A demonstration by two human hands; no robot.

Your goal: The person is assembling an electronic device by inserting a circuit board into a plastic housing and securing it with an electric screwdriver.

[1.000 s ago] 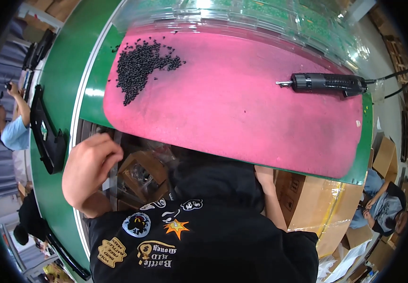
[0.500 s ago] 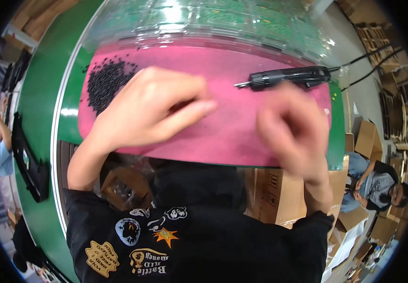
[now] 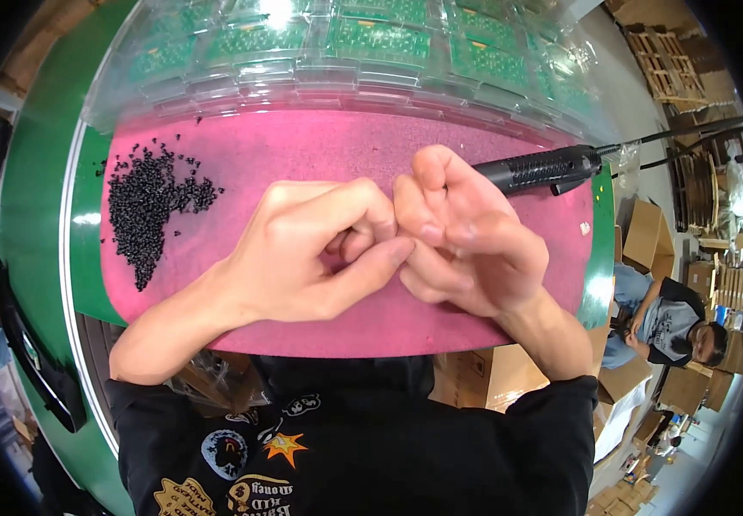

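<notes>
Meeting over pink mat [image 3: 268,142], left hand [image 3: 316,245] curled, right hand [image 3: 479,236] half-curled, hold unclear; screwdriver [image 3: 543,170] beyond right fingers [image 3: 432,172].

The person wears a black top [image 3: 440,447] with loose black sleeves [image 3: 571,411] that end around the elbows, leaving the forearms [image 3: 189,308] bare, as are the left hand [image 3: 303,232] and right hand [image 3: 496,249]. Colourful graphics mark the chest: a round emblem [image 3: 224,454] in black and pale blue, an orange starburst [image 3: 285,448] with a yellowish middle, a small white cartoon shape [image 3: 301,405], a jagged-edged tan badge [image 3: 184,499] with dark lettering, and a tan-and-white lettered print [image 3: 242,494] cut off by the lower edge
</notes>
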